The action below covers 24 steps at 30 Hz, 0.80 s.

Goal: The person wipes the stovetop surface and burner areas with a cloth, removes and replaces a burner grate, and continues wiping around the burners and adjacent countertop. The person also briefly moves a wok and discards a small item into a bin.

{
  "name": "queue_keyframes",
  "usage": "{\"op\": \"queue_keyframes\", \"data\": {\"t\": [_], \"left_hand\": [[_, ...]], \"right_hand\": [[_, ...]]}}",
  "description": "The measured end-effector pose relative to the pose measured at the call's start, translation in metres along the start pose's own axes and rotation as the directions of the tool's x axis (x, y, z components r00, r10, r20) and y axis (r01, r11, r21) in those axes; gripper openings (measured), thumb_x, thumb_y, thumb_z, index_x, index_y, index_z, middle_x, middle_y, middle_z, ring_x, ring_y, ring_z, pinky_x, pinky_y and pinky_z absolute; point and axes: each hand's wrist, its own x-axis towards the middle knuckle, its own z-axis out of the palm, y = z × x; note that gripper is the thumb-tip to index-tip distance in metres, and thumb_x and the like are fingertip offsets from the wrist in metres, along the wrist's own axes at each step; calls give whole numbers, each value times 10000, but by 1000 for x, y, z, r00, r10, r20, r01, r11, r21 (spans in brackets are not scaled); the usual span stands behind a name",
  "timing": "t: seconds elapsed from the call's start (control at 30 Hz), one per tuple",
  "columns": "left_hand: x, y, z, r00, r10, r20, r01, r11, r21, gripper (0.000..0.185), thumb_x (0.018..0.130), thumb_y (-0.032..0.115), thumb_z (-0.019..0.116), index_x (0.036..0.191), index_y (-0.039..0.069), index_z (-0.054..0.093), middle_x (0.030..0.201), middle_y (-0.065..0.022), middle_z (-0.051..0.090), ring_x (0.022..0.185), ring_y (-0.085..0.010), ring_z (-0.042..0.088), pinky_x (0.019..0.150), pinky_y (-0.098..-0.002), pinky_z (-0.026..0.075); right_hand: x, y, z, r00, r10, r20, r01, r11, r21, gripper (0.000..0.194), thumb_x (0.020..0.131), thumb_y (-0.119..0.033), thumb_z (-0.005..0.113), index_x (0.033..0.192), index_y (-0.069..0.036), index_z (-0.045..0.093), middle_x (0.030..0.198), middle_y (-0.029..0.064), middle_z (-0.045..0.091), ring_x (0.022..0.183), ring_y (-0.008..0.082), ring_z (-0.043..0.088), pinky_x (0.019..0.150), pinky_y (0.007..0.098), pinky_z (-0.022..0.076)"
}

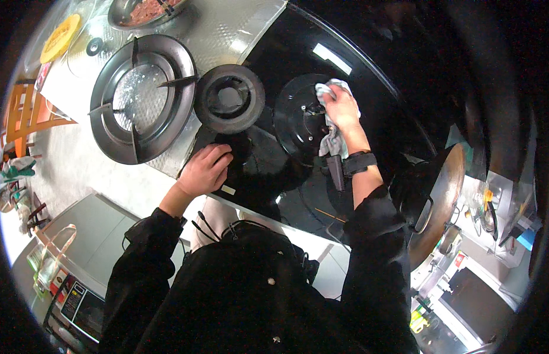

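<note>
My right hand (343,107) presses a crumpled grey-and-white cloth (332,140) against the right side of a round black burner tray (292,119) on a black glass gas cooktop (265,166). Small metal burner fittings (310,114) show in the tray's middle, partly behind the cloth. Near the cooktop's front left edge rests my left hand (207,169), its fingers loosely bent and nothing visible in them. Beyond it lies a dark round burner part (230,99), overlapping the cooktop's left side. A large black pan support ring (184,117) with upright prongs sits to its left.
A metal bowl (119,22) with raw meat and chopsticks stands at the far left, near a glass lid (80,44) and a yellow item (60,39). At right leans a large wok (447,199). A thin stick (330,215) lies near the cooktop's front edge.
</note>
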Motion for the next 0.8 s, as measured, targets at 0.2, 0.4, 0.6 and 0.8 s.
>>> {"op": "queue_keyframes", "data": {"t": [0.2,0.4,0.6,0.8], "left_hand": [[0,-2,2,1000,-4,19,4,1000,10,285,699,64,585,981,29,559,1090,-115,512,963,-288,538,816,-360,475],[1,0,1,1000,10,13,-11,1000,22,286,692,53,582,975,26,558,1079,-114,509,957,-290,535,813,-367,472],[4,2,0,1000,24,14,-24,999,27,294,685,44,583,976,16,552,1078,-118,502,953,-292,528,815,-374,467],[1,2,-1,1000,14,22,-14,1000,4,301,691,46,581,988,17,548,1082,-120,499,957,-295,524,818,-376,466]], "right_hand": [[-5,-37,10,960,-262,104,260,965,26,198,762,-122,569,952,-90,617,990,134,585,988,338,553,873,410,433],[-41,-46,5,785,-543,297,607,770,-196,251,680,-69,558,911,-140,623,988,43,587,1028,230,554,1024,594,217],[-67,-43,-17,514,-594,619,824,542,-165,145,623,-91,574,739,-124,655,753,44,600,871,234,592,1037,485,256],[-84,-21,-88,820,-456,346,331,871,364,257,715,51,503,932,-58,586,872,138,602,843,296,587,749,328,456]]}}
